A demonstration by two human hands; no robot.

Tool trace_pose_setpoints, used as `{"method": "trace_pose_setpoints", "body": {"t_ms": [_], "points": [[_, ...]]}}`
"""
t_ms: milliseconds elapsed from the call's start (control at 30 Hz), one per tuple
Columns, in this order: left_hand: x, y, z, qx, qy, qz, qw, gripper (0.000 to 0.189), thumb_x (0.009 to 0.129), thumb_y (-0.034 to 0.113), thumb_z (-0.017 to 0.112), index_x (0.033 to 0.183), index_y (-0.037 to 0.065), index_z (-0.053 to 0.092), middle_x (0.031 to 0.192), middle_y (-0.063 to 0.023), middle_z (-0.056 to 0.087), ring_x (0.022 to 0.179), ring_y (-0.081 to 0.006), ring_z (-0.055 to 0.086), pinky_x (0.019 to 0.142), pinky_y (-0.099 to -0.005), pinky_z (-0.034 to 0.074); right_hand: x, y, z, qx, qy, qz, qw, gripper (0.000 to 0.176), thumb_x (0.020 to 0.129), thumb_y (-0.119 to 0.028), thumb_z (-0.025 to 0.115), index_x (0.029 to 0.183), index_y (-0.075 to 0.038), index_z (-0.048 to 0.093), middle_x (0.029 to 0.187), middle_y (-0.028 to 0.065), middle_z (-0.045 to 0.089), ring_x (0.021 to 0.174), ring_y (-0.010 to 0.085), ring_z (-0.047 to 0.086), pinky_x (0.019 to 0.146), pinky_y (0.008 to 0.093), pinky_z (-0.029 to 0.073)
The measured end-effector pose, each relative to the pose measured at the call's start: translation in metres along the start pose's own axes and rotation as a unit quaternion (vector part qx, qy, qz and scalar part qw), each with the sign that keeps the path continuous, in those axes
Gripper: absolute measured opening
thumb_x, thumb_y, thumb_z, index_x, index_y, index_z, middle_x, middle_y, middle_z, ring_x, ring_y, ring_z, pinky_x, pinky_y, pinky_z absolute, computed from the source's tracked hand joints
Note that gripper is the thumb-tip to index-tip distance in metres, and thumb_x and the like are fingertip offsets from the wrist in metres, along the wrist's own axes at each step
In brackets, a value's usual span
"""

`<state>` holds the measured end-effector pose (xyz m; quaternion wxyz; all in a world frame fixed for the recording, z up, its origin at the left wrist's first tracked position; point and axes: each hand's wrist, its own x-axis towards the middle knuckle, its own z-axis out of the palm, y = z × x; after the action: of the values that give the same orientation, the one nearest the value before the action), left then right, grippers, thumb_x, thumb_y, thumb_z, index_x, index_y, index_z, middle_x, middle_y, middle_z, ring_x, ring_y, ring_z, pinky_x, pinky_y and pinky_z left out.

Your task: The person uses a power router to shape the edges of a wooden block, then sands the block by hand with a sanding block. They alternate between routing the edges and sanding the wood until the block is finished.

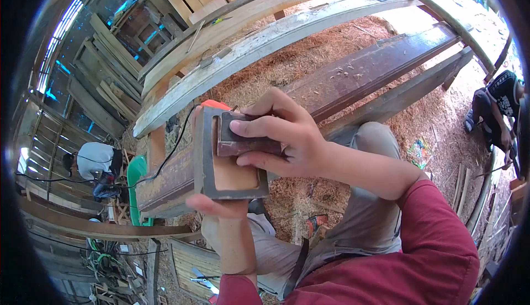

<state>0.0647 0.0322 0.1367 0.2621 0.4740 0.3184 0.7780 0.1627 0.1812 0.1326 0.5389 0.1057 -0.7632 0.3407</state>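
Far left: co-worker in white shirt [95, 160], bent over; green plastic chair [136, 181] nearby. Black cable [172, 158] runs in from left edge, up to behind the frame. Left-hand [227, 210] grip is on a rectangular dark-rimmed frame [205, 164], holding from below, fingers mostly hidden. Frame is up off the maroon plank [381, 65], tan recess [234, 175] facing camera, orange part [217, 104] showing behind its top edge. Right-hand [295, 134] grip is closed on a dark block [234, 149], thumb and fingers on opposite sides, over upper recess. Plank beyond carries wood shavings [346, 73]. Far right: second person [499, 103], dark clothing, partly cropped.
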Motion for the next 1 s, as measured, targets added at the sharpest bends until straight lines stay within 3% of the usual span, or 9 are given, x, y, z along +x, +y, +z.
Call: {"method": "trace_pose_setpoints", "body": {"t_ms": [133, 233, 367, 467, 567, 667, 767, 900, 1000], "points": [[-0.003, 0.001, -0.008, -0.117, 0.028, -0.026, 0.992, 0.079, 0.104, 0.059, 0.043, 0.161, 0.008, 0.027, 0.159, -0.0132, 0.042, 0.148, -0.0272, 0.039, 0.126, -0.0458, 0.027, 0.000, -0.011, 0.004, 0.063, 0.003, -0.128, 0.990, 0.045, 0.076, -0.025, 0.090, 0.115, -0.011, 0.073, 0.102, 0.0103, 0.059, 0.086, 0.0286, 0.060, 0.071, 0.0403, 0.049], [-0.004, 0.007, 0.006, 0.137, 0.028, -0.009, 0.990, 0.082, 0.103, 0.060, 0.044, 0.162, 0.007, 0.026, 0.158, -0.0145, 0.042, 0.146, -0.0280, 0.043, 0.124, -0.0454, 0.032, 0.004, 0.010, 0.009, 0.029, 0.054, -0.057, 0.996, 0.047, 0.076, -0.031, 0.090, 0.117, -0.013, 0.073, 0.102, 0.0100, 0.058, 0.087, 0.0293, 0.060, 0.073, 0.0434, 0.049], [-0.004, 0.004, -0.007, -0.203, 0.117, -0.063, 0.970, 0.090, 0.099, 0.069, 0.043, 0.161, 0.005, 0.027, 0.154, -0.0177, 0.046, 0.140, -0.0287, 0.050, 0.118, -0.0451, 0.040, 0.000, -0.008, 0.000, 0.054, -0.011, -0.159, 0.986, 0.051, 0.075, -0.027, 0.092, 0.118, -0.006, 0.074, 0.107, 0.0137, 0.060, 0.091, 0.0269, 0.063, 0.083, 0.0382, 0.056], [0.001, -0.001, 0.016, 0.013, -0.011, 0.057, 0.998, 0.085, 0.102, 0.066, 0.043, 0.160, 0.006, 0.029, 0.155, -0.0187, 0.044, 0.139, -0.0311, 0.050, 0.118, -0.0472, 0.041, 0.003, 0.005, 0.000, 0.035, 0.005, -0.084, 0.996, 0.050, 0.075, -0.029, 0.092, 0.117, -0.008, 0.076, 0.106, 0.0126, 0.060, 0.091, 0.0259, 0.063, 0.082, 0.0388, 0.055], [-0.003, 0.005, -0.010, -0.340, 0.066, -0.074, 0.935, 0.086, 0.101, 0.066, 0.044, 0.160, 0.006, 0.029, 0.155, -0.0194, 0.044, 0.141, -0.0311, 0.048, 0.119, -0.0468, 0.040, 0.002, 0.000, -0.001, 0.017, 0.006, -0.100, 0.995, 0.049, 0.074, -0.030, 0.093, 0.115, -0.009, 0.077, 0.104, 0.0115, 0.060, 0.089, 0.0253, 0.064, 0.080, 0.0369, 0.055], [-0.002, 0.003, -0.006, -0.192, 0.047, -0.048, 0.979, 0.078, 0.105, 0.061, 0.043, 0.160, 0.007, 0.030, 0.155, -0.0200, 0.043, 0.142, -0.0318, 0.046, 0.120, -0.0469, 0.040, 0.004, -0.007, -0.007, 0.028, -0.018, -0.159, 0.987, 0.051, 0.074, -0.030, 0.093, 0.115, -0.008, 0.075, 0.103, 0.0114, 0.060, 0.088, 0.0263, 0.064, 0.079, 0.0370, 0.055], [-0.005, -0.003, 0.001, -0.039, 0.014, 0.011, 0.999, 0.078, 0.105, 0.060, 0.043, 0.160, 0.007, 0.030, 0.155, -0.0202, 0.043, 0.144, -0.0325, 0.045, 0.120, -0.0472, 0.040, 0.003, 0.004, 0.001, -0.006, 0.026, -0.041, 0.999, 0.045, 0.077, -0.033, 0.089, 0.115, -0.015, 0.075, 0.101, 0.0098, 0.060, 0.085, 0.0274, 0.061, 0.071, 0.0413, 0.049], [0.007, 0.004, -0.002, -0.002, 0.167, -0.093, 0.982, 0.095, 0.097, 0.072, 0.049, 0.160, 0.004, 0.029, 0.154, -0.0200, 0.045, 0.140, -0.0317, 0.048, 0.119, -0.0462, 0.040, 0.001, -0.011, -0.003, 0.047, -0.010, -0.157, 0.986, 0.049, 0.075, -0.031, 0.092, 0.114, -0.007, 0.075, 0.103, 0.0119, 0.060, 0.088, 0.0268, 0.062, 0.077, 0.0369, 0.054], [0.003, -0.004, 0.011, 0.010, 0.020, 0.063, 0.998, 0.093, 0.097, 0.069, 0.053, 0.160, 0.004, 0.029, 0.152, -0.0201, 0.046, 0.136, -0.0320, 0.051, 0.118, -0.0465, 0.040, 0.000, 0.001, -0.001, -0.007, 0.008, -0.077, 0.997, 0.047, 0.076, -0.033, 0.092, 0.113, -0.008, 0.077, 0.103, 0.0116, 0.060, 0.090, 0.0266, 0.062, 0.078, 0.0370, 0.054]]}}
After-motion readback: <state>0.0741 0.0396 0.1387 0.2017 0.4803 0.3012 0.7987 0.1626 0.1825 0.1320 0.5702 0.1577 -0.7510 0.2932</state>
